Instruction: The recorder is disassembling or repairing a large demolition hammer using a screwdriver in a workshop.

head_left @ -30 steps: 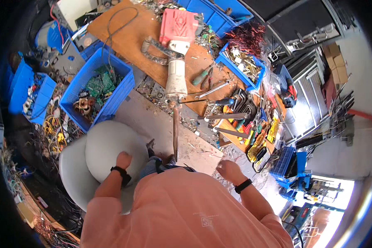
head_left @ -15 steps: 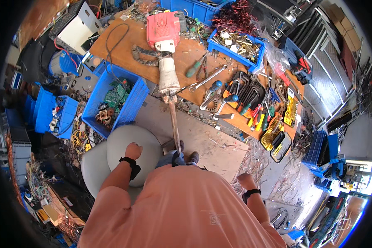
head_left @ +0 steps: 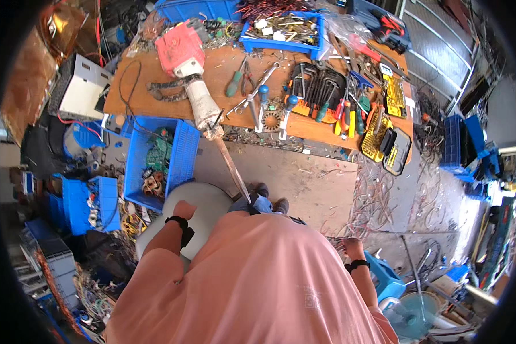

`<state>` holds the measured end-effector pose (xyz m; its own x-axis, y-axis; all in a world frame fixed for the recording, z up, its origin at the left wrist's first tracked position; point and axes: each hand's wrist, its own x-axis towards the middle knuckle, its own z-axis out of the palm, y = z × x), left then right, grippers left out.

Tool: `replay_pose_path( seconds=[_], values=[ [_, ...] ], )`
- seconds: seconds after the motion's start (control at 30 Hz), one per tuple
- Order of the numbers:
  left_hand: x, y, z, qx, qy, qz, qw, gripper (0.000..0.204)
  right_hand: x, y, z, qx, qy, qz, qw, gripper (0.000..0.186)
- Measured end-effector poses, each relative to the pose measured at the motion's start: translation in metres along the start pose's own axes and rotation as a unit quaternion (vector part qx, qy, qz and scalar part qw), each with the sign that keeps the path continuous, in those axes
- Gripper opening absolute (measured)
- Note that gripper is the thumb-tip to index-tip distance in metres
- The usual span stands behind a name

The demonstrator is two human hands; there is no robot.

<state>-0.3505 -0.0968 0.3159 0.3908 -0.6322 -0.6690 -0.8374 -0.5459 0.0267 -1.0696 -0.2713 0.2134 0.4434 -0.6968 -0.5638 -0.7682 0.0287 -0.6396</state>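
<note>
The left hand lies flat on the round grey plastic stool, the right hand hangs loosely closed and empty, and the heavy-looking red and white jackhammer leans off the wooden surface's front edge, best grabbed by its thick body.

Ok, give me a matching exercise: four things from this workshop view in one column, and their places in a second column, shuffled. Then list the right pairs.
Things:
1. left hand
2. right hand
3. demolition hammer
4. blue crate of wire coils

Places:
A. lying on the wooden bench, chisel tip slanting down to the floor by the feet
B. resting on the pale round stool seat
C. on the floor left of the stool, below the bench edge
D. down at the person's side, above a light blue stool

Pairs: 1-B, 2-D, 3-A, 4-C
</note>
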Motion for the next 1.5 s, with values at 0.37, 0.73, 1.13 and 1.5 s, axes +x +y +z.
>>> replay_pose_path(
  seconds=[0.37,0.73,1.13,1.5],
  values=[
    [-0.043,-0.052,-0.106,0.068,0.166,-0.197,0.964,0.035,-0.037,-0.049,0.057,0.332,0.049,0.367,0.867,0.015],
    [0.044,-0.002,-0.307,0.151,0.419,-0.153,0.882,0.046,-0.030,-0.133,0.071,0.464,0.178,0.388,0.776,0.010],
    [0.226,-0.012,-0.470,0.168,0.396,0.436,0.791,0.046,0.018,-0.401,0.134,0.445,0.369,0.289,0.763,0.016],
    [0.269,0.030,-0.422,0.172,0.240,0.520,0.802,0.043,0.172,-0.710,0.135,0.332,0.511,0.040,0.792,0.037]
  ],
)
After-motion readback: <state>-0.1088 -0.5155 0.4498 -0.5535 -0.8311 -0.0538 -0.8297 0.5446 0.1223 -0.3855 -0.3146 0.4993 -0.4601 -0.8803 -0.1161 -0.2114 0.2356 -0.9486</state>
